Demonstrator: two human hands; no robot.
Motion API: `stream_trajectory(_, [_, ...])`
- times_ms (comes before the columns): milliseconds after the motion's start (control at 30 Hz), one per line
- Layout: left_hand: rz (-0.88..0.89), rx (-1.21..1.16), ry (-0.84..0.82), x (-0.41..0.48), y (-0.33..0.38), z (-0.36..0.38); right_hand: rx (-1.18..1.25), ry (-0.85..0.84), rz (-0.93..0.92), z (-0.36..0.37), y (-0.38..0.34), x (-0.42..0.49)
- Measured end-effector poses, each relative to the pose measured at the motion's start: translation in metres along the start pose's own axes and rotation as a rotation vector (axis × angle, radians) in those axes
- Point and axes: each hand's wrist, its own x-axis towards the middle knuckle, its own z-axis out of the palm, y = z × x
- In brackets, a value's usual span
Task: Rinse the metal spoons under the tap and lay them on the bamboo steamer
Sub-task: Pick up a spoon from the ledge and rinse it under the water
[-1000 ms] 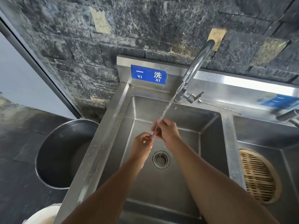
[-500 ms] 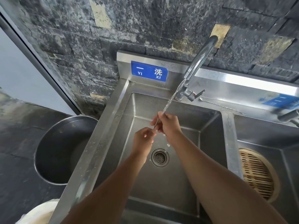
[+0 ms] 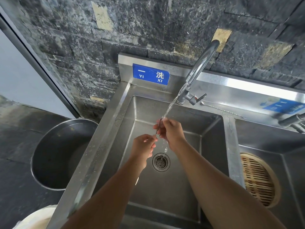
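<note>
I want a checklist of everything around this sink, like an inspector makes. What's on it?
Surface: steel sink, left basin wet, drain open.
Job's things: thin spoon under the tap stream; steamer in the right basin, nothing on it; another spoon on the back ledge.
Clutter: nothing seen in the left basin.
Hands: left hand pinches the spoon's lower end; right hand holds it higher up.
Cables: nothing seen.
Surroundings: dark stone wall, blue sign, big metal pot left of the sink.
</note>
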Motion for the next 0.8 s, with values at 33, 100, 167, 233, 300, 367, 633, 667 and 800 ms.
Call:
stream_trajectory(33, [0.010, -0.001, -0.001, 0.000, 0.001, 0.000, 0.006, 0.000, 0.005, 0.000, -0.001, -0.001])
stream_trajectory(100, [0.034, 0.015, -0.004, 0.000, 0.002, 0.001, -0.031, 0.000, 0.004, 0.001, -0.001, -0.002])
stream_trajectory(167, [0.040, 0.029, -0.007, 0.000, 0.003, 0.000, -0.057, -0.004, -0.010, 0.002, 0.000, -0.003])
stream_trajectory(233, [0.060, 0.038, -0.013, 0.000, 0.004, 0.000, -0.049, -0.001, -0.029, 0.002, 0.001, -0.004])
stream_trajectory(300, [0.079, 0.037, -0.012, 0.001, 0.003, -0.001, -0.066, -0.002, -0.050, 0.003, 0.001, -0.003])
stream_trajectory(367, [0.073, 0.022, -0.003, 0.003, 0.001, -0.001, -0.097, 0.023, -0.050, 0.005, 0.001, 0.001])
stream_trajectory(633, [0.051, -0.028, -0.017, 0.003, -0.004, 0.002, -0.054, 0.073, -0.006, 0.008, 0.002, 0.010])
stream_trajectory(667, [0.046, -0.032, -0.016, 0.004, -0.003, 0.003, -0.057, 0.051, -0.011, 0.007, 0.003, 0.009])
stream_trajectory(800, [0.043, -0.019, -0.016, 0.005, 0.001, 0.005, -0.102, 0.009, -0.042, 0.002, 0.006, 0.009])
